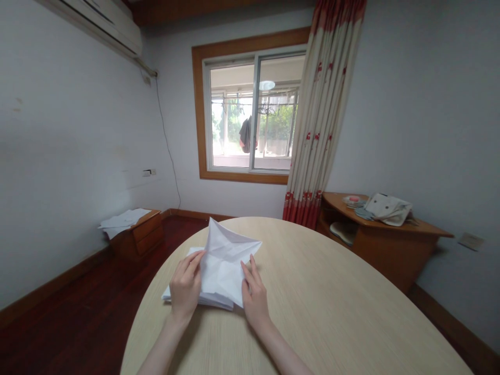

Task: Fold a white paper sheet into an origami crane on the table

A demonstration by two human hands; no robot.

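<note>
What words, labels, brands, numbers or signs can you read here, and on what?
None can be read.
Creased white paper at the left hand and right hand: no legible print.
Air conditioner: no legible lettering.
Papers on the drawer unit: too small and blurred to tell.

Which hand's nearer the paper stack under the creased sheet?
Left. The left hand is at the creased sheet's left edge, over the paper stack; the right hand is at the sheet's right edge, off to the stack's right.
</note>
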